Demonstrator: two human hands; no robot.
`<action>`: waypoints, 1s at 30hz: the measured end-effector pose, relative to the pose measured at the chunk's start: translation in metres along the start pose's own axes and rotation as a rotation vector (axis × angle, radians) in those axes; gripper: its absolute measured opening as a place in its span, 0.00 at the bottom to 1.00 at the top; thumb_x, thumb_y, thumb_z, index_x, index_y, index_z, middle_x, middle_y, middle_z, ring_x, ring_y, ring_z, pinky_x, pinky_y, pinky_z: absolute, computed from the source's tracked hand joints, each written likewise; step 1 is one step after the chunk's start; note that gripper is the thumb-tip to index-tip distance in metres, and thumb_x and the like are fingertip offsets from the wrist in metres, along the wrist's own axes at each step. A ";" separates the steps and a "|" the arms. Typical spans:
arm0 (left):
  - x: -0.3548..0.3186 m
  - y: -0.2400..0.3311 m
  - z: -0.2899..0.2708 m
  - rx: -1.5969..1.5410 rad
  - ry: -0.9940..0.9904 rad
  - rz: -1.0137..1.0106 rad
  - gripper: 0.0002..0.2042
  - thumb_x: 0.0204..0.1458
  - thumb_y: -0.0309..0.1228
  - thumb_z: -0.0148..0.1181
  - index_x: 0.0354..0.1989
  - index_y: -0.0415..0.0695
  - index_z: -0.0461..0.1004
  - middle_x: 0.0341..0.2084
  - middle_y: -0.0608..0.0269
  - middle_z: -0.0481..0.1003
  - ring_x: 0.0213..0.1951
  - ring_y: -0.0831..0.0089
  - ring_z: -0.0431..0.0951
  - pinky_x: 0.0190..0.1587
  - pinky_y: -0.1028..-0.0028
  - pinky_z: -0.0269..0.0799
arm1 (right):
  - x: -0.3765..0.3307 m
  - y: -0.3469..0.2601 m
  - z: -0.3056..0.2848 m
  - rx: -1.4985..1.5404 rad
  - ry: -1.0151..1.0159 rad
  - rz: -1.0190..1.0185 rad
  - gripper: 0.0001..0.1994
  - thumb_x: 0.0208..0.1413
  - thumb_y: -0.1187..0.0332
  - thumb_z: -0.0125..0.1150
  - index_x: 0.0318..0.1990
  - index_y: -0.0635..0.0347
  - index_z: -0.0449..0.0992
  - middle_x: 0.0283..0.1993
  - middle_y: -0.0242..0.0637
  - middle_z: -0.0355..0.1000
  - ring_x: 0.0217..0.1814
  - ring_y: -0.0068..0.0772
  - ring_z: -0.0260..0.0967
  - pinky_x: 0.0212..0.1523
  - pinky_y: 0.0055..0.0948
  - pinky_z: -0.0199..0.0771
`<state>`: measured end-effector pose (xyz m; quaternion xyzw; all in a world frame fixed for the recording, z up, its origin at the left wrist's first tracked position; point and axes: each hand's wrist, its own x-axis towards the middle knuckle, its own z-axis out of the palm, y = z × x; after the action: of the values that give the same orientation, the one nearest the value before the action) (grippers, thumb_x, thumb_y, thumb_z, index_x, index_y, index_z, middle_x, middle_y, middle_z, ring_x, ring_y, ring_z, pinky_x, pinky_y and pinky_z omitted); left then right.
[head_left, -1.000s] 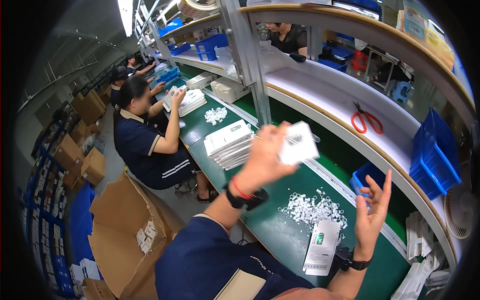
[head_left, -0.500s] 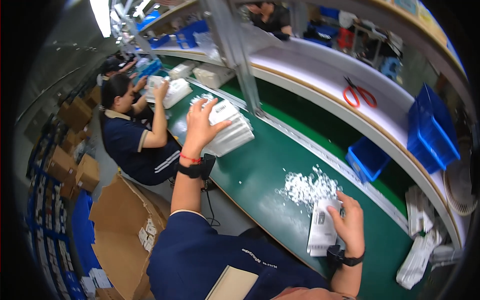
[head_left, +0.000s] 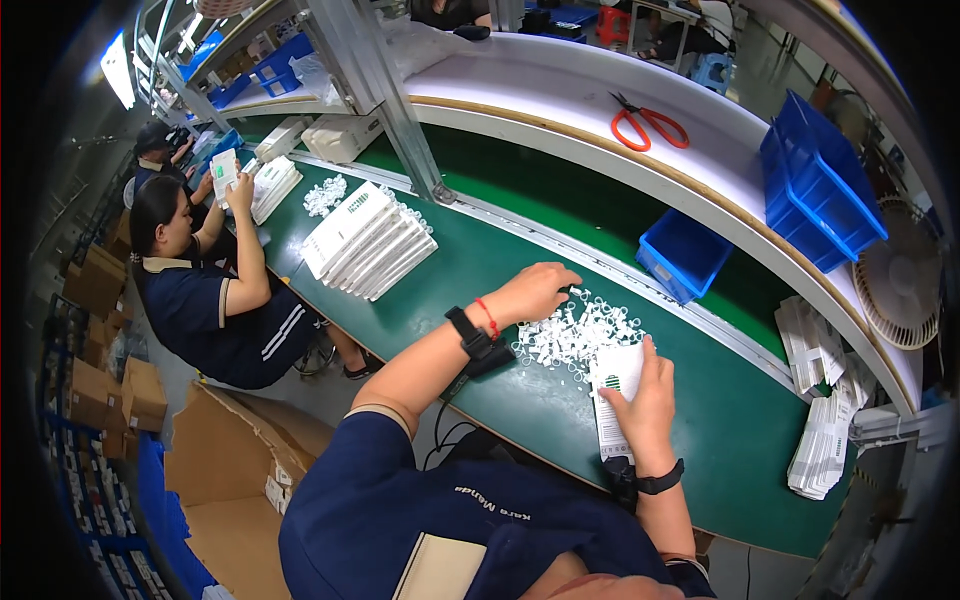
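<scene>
Two hands (head_left: 541,290) (head_left: 652,400) apart, left's grip unclear at white pieces (head_left: 575,338), right clamped on box (head_left: 611,435) near table (head_left: 720,450) edge

The right hand (head_left: 652,400) covers part of the flat white box (head_left: 612,435). Whether the left hand (head_left: 542,291) pinches any white clips (head_left: 570,345) is unclear. A blue bin (head_left: 812,185) partly hides the fan (head_left: 903,300); the upper edge crops a person (head_left: 448,14).

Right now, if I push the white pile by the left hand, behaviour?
The pile of white pieces would likely spread, since they lie loose. Some look looped, so might snag neighbours. Each is probably light, looking small.
</scene>
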<state>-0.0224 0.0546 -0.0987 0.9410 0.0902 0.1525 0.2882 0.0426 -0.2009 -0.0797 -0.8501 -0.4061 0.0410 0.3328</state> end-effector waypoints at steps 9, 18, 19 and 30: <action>0.008 0.004 -0.023 -0.383 0.010 -0.283 0.05 0.46 0.24 0.65 0.29 0.37 0.76 0.28 0.59 0.76 0.32 0.76 0.77 0.37 0.77 0.73 | 0.049 0.006 -0.041 0.882 0.017 0.056 0.19 0.51 0.85 0.53 0.52 0.68 0.67 0.48 0.41 0.72 0.48 0.29 0.71 0.48 0.24 0.70; 0.022 0.082 -0.072 -0.879 0.174 0.030 0.06 0.51 0.24 0.62 0.35 0.36 0.75 0.29 0.65 0.76 0.33 0.82 0.74 0.36 0.81 0.71 | 0.101 -0.053 -0.057 0.532 0.178 -0.281 0.07 0.52 0.76 0.58 0.38 0.64 0.78 0.33 0.43 0.76 0.36 0.33 0.75 0.39 0.27 0.72; 0.026 0.086 -0.073 -0.834 0.155 0.076 0.06 0.51 0.21 0.60 0.37 0.34 0.75 0.30 0.64 0.76 0.35 0.79 0.75 0.39 0.79 0.72 | 0.104 -0.057 -0.057 0.545 0.180 -0.284 0.06 0.52 0.75 0.60 0.37 0.63 0.79 0.34 0.44 0.76 0.36 0.34 0.75 0.38 0.27 0.72; 0.038 0.093 -0.067 -0.643 0.239 0.182 0.09 0.47 0.24 0.63 0.36 0.37 0.74 0.31 0.60 0.75 0.33 0.76 0.75 0.37 0.76 0.71 | 0.118 -0.055 -0.049 0.396 0.236 -0.362 0.02 0.49 0.77 0.59 0.31 0.67 0.75 0.29 0.43 0.74 0.33 0.39 0.71 0.37 0.30 0.69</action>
<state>-0.0024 0.0228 0.0157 0.7818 -0.0137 0.3072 0.5424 0.1018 -0.1182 0.0150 -0.6812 -0.4939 -0.0399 0.5390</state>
